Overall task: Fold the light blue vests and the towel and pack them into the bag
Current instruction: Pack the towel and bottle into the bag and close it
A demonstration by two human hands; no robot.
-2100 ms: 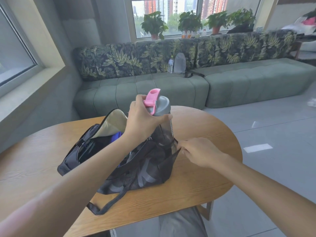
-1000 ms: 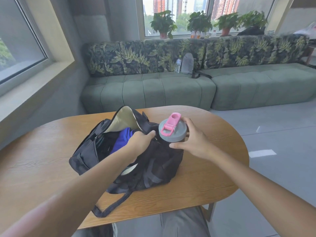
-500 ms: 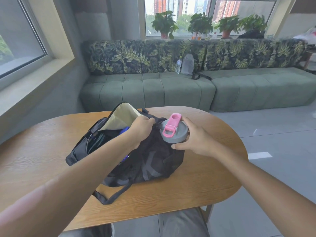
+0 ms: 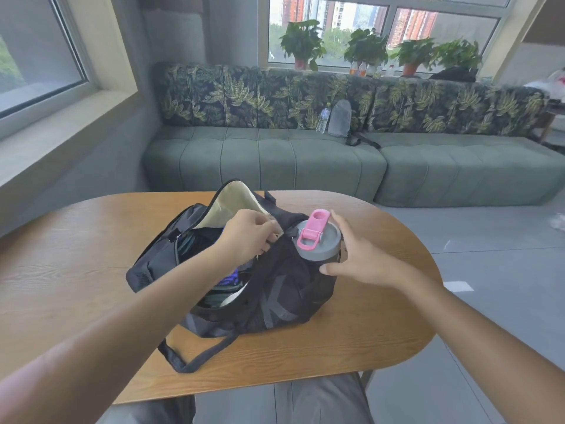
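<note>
A black duffel bag lies open on the wooden table, its cream-lined flap raised at the back. A bottle with a grey lid and pink flip handle stands in the bag's right end, only its top showing. My left hand pinches the bag's rim at the opening, just left of the lid. My right hand curls around the bottle just under the lid from the right. Blue fabric shows inside the bag. No light blue vest or towel is visible outside the bag.
A green sofa with leaf-patterned cushions runs behind the table, with a water bottle and a grey pouch on it. Potted plants line the window sill. The bag's strap trails toward the table's near edge.
The bottle went from held above the bag in my left hand down into the bag's right end. My right hand took the bottle just under the lid and my left moved to the bag's rim.
</note>
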